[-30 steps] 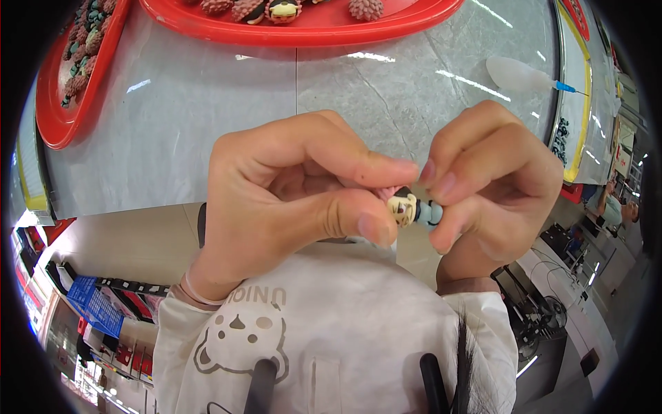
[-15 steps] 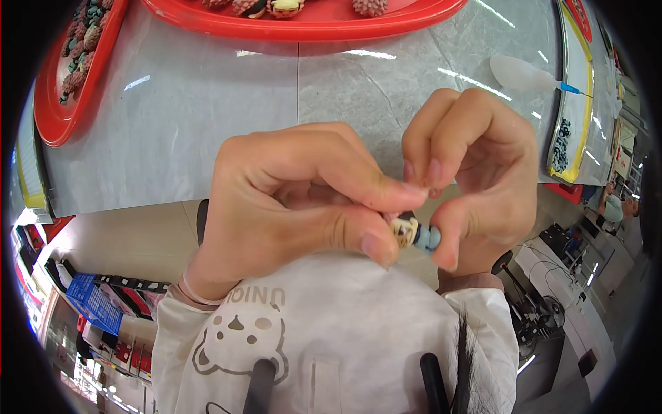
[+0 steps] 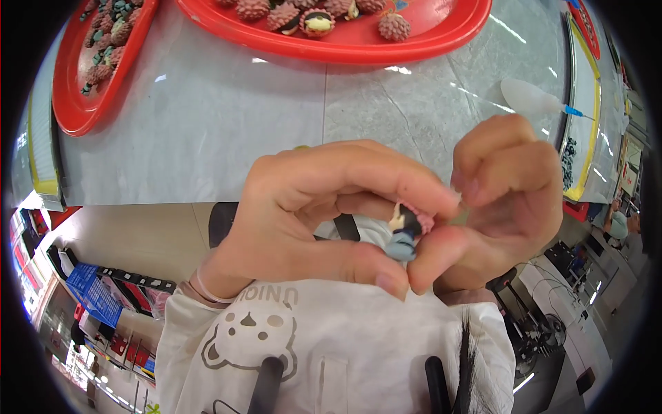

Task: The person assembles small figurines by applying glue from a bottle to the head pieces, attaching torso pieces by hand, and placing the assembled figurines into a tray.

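Note:
A tiny doll figurine (image 3: 401, 244) with textured pink hair, a dark band, a pale face and a blue-grey body is pinched between my hands, above my lap. My left hand (image 3: 276, 217) curves around it from the left, index fingertip by the pink hair and thumb below the body. From the right, the thumb of my right hand (image 3: 520, 183) presses against the figurine, while its other fingers curl above, close to my left index tip. Part of the hair is hidden behind the fingers.
Across the far side of the grey table (image 3: 227, 131) lies a red tray (image 3: 331, 50) with several spiky pink pieces. Another red tray (image 3: 76, 123) at the left holds pink and blue-grey pieces. A white squeeze bottle (image 3: 529, 96) with a blue-based needle tip lies at the right.
The figurine has turned, so its pink hair now points right and its body downward. Both hands have shifted slightly right and down, and the right thumb now touches the figurine.

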### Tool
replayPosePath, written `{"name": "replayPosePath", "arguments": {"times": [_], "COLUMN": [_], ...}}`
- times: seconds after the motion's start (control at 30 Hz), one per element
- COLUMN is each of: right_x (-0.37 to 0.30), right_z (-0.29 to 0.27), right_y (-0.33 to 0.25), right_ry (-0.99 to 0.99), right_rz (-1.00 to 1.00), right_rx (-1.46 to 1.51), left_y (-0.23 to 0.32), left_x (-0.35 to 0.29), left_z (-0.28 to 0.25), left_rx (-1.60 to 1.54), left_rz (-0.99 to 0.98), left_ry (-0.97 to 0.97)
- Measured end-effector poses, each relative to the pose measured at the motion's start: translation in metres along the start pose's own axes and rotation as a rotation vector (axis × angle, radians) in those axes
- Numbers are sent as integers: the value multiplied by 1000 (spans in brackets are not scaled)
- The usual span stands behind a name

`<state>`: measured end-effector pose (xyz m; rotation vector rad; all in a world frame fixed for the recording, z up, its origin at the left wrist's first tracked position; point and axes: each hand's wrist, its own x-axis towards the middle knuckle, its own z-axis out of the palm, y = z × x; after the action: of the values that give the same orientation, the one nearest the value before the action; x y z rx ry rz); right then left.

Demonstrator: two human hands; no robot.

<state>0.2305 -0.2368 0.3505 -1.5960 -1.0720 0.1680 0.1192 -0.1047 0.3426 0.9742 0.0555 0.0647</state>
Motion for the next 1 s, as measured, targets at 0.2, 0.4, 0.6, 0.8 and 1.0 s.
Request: {"name": "replayPosePath", "arguments": {"times": [0.2, 0.4, 0.6, 0.8, 1.0], "right_x": [-5, -14, -12, -21, -34], "right_z": [-13, -19, -21, -48, -85], "right_y": [-6, 1, 1, 0, 21], "right_ry": [23, 66, 53, 40, 471], "right_rz": [113, 216, 267, 300, 251], "right_rx": [31, 110, 105, 3, 23], "left_y": [28, 89, 97, 77, 77], "left_x": [-6, -1, 41, 80, 77], "left_z": [-38, -88, -60, -79, -70], "left_rx": [404, 1771, 1528, 1786, 1724], "left_rz": [357, 403, 370, 144, 155], "left_ry": [152, 678, 349, 152, 230]}}
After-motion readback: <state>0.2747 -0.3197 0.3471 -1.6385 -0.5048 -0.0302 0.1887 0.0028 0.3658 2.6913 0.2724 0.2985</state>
